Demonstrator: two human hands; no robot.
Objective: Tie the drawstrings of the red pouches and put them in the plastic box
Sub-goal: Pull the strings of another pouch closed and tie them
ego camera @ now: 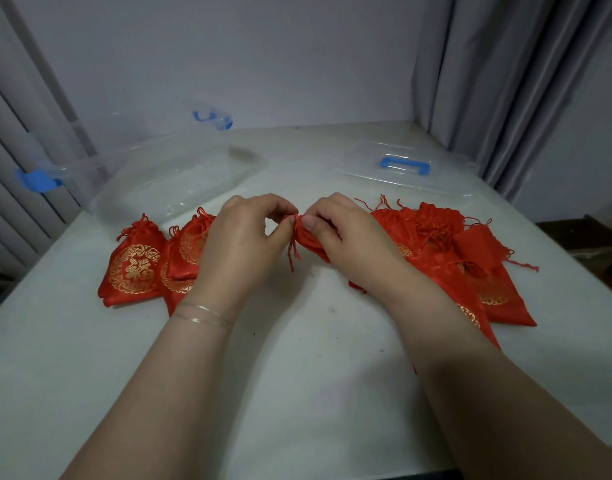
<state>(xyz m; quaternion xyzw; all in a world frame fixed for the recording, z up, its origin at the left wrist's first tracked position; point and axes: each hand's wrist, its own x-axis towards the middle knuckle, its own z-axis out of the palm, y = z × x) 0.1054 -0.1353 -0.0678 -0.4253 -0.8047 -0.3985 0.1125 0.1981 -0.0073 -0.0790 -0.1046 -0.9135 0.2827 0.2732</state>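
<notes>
Your left hand (242, 237) and right hand (339, 233) meet above the middle of the table (297, 358), both curled in around one red pouch (309, 242). Your left fingertips pinch the drawstring (292, 249) at the gathered neck, and your right hand grips the pouch body just beside it; loose cord ends dangle below. A few closed pouches (135, 268) lie left of your hands, and a bigger heap of pouches (464, 258) lies to the right. The clear plastic box (180, 178) sits open behind the left group, its lid (405, 171) apart on the right.
</notes>
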